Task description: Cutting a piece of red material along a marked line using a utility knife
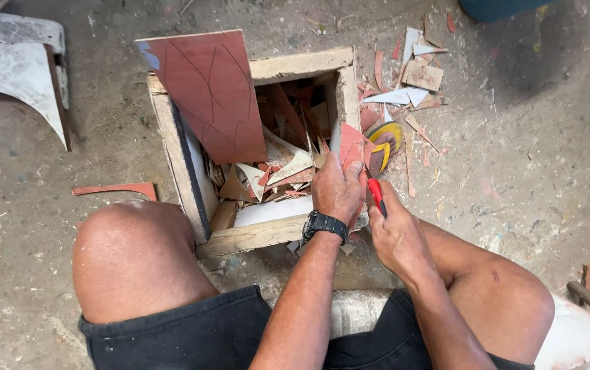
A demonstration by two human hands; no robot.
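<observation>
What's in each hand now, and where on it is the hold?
Left hand holds a red tile piece by its lower end; right hand holds a red-handled tool by its handle.

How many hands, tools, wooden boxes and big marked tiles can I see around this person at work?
Hands: 2, the left hand holding a small red tile piece, the right hand gripping a red-handled tool
Red-handled tools: 1
Wooden boxes: 1, the wooden box full of tile offcuts
Large red tiles with drawn lines: 1, the large red tile leaning on the box
Total: 5
</observation>
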